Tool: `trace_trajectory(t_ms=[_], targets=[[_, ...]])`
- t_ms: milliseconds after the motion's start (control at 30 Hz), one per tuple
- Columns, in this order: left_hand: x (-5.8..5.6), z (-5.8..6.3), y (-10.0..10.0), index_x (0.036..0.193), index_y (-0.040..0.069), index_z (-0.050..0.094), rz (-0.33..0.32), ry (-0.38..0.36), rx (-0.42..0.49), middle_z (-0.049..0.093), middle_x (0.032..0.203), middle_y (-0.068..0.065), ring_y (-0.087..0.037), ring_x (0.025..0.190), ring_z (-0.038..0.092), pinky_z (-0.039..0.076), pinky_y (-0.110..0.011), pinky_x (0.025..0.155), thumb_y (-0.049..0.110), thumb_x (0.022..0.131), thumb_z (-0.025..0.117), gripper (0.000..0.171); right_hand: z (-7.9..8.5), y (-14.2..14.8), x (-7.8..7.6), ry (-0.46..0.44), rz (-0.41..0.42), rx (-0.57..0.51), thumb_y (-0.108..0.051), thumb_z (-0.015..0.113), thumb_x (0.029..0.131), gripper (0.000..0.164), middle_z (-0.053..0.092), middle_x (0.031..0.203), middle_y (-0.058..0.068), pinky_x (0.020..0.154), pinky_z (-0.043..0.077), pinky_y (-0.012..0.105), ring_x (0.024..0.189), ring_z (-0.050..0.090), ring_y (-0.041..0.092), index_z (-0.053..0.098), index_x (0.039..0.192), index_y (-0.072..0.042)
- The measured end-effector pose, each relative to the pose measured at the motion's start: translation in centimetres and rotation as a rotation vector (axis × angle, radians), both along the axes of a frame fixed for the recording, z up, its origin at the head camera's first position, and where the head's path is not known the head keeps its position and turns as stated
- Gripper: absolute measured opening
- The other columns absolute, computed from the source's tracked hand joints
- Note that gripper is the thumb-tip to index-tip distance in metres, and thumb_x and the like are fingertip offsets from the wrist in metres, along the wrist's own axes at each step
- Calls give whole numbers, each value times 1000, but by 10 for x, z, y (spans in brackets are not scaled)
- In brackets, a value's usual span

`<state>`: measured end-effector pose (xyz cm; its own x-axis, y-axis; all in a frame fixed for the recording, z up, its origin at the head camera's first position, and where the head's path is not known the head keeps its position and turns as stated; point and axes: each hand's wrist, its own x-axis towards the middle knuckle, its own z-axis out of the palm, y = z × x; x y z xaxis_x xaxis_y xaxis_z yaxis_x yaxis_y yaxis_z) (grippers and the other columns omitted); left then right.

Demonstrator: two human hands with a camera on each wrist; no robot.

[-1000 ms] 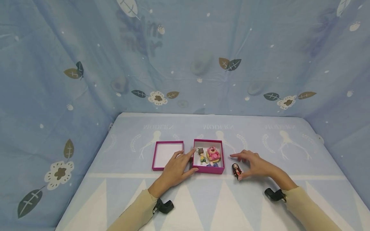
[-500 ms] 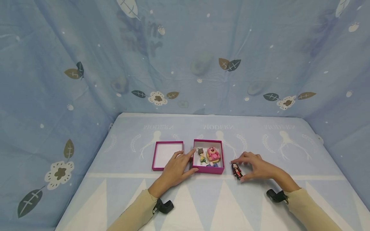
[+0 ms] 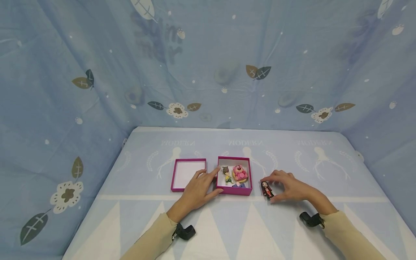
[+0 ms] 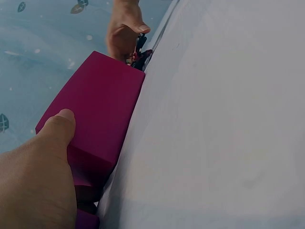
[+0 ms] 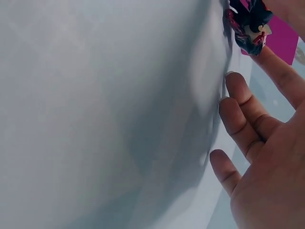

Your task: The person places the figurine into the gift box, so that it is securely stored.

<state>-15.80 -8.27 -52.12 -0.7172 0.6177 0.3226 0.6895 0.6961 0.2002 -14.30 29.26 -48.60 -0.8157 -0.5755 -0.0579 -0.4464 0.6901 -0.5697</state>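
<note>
A magenta box (image 3: 234, 191) stands with its top uncovered on the table. Inside it lie a pink bear figurine (image 3: 239, 174), a small figurine with brown ears (image 3: 226, 174) and something blue, partly hidden by the front wall. My left hand (image 3: 199, 190) holds the box at its left front corner, thumb on the front wall (image 4: 102, 102) and index finger at the left rim. To the right of the box, my right hand (image 3: 287, 186) pinches a long-haired doll figurine (image 3: 267, 189) between thumb and index finger. In the right wrist view the other fingers (image 5: 238, 121) are spread apart from it.
A shallow magenta lid (image 3: 188, 175) with a white inside lies left of the box, partly behind the left hand. Patterned blue cloth (image 3: 208, 72) hangs behind the table and at both sides.
My right index finger and thumb have closed in on the doll figurine, which has tilted and shifted slightly. My left hand, the box and the lid have stayed put.
</note>
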Motion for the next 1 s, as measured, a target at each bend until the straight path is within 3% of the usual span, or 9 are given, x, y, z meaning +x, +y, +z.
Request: trace_trajectory(t_ms=[467, 700, 1000], targets=[[0, 1, 0, 156, 13, 25, 4, 1, -2, 72, 115, 1, -11, 112, 64, 30, -38, 116, 55, 94, 54, 80, 5, 3, -6, -23, -21, -20, -42, 86, 71, 70, 57, 106, -5, 77, 31, 37, 96, 47, 17, 59, 133, -22], [0, 0, 0, 155, 14, 25, 4, -2, 2, 72, 114, 3, -10, 113, 63, 30, -38, 116, 58, 95, 50, 78, 13, 1, -10, 3, -6, -45, -38, 85, 73, 66, 57, 103, -6, 76, 31, 35, 95, 49, 20, 60, 132, -21], [0, 0, -1, 155, 13, 26, -6, 11, 8, 72, 114, 3, -9, 112, 63, 30, -38, 116, 58, 96, 49, 77, 22, -2, -14, -2, -11, -57, -34, 86, 72, 67, 57, 106, -8, 80, 31, 42, 101, 51, 24, 59, 132, -23]])
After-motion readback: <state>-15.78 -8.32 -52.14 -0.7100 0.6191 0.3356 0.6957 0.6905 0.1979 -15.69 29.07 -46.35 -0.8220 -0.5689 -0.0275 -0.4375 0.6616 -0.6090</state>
